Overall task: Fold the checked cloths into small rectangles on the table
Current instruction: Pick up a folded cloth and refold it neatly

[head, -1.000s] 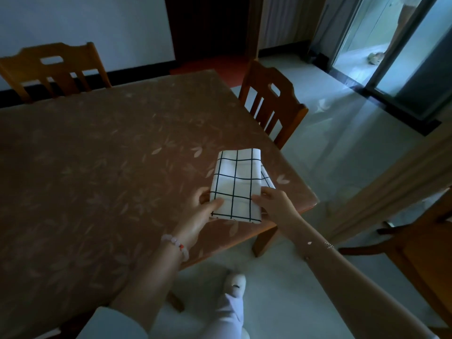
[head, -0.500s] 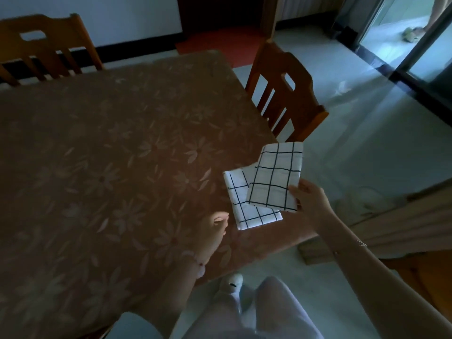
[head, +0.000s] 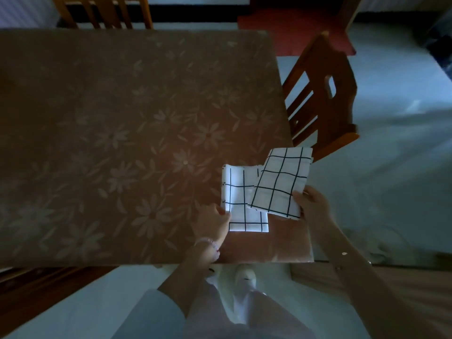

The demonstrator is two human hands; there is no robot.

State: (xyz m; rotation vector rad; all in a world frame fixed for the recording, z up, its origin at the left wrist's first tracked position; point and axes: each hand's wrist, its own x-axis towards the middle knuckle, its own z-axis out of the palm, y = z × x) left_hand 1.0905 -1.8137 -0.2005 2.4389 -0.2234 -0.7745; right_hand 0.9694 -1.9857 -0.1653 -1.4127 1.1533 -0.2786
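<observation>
Two white cloths with a black check, both folded into small rectangles, are near the table's front right corner. One folded cloth (head: 241, 199) lies flat on the brown flowered table (head: 122, 143). My left hand (head: 212, 222) touches its left edge, fingers curled against it. My right hand (head: 311, 204) pinches the near right corner of the second folded cloth (head: 281, 182), which is tilted and overlaps the right part of the first.
A wooden chair (head: 320, 99) stands at the table's right side, close behind the held cloth. Another wooden chair (head: 102, 11) is at the far edge. The table's front edge runs just below my hands; my legs and a white shoe (head: 245, 277) are beneath.
My right hand lifted the top folded cloth off the other one and shifted it to the right. My left hand came off the stack and now rests against the lower cloth's left edge.
</observation>
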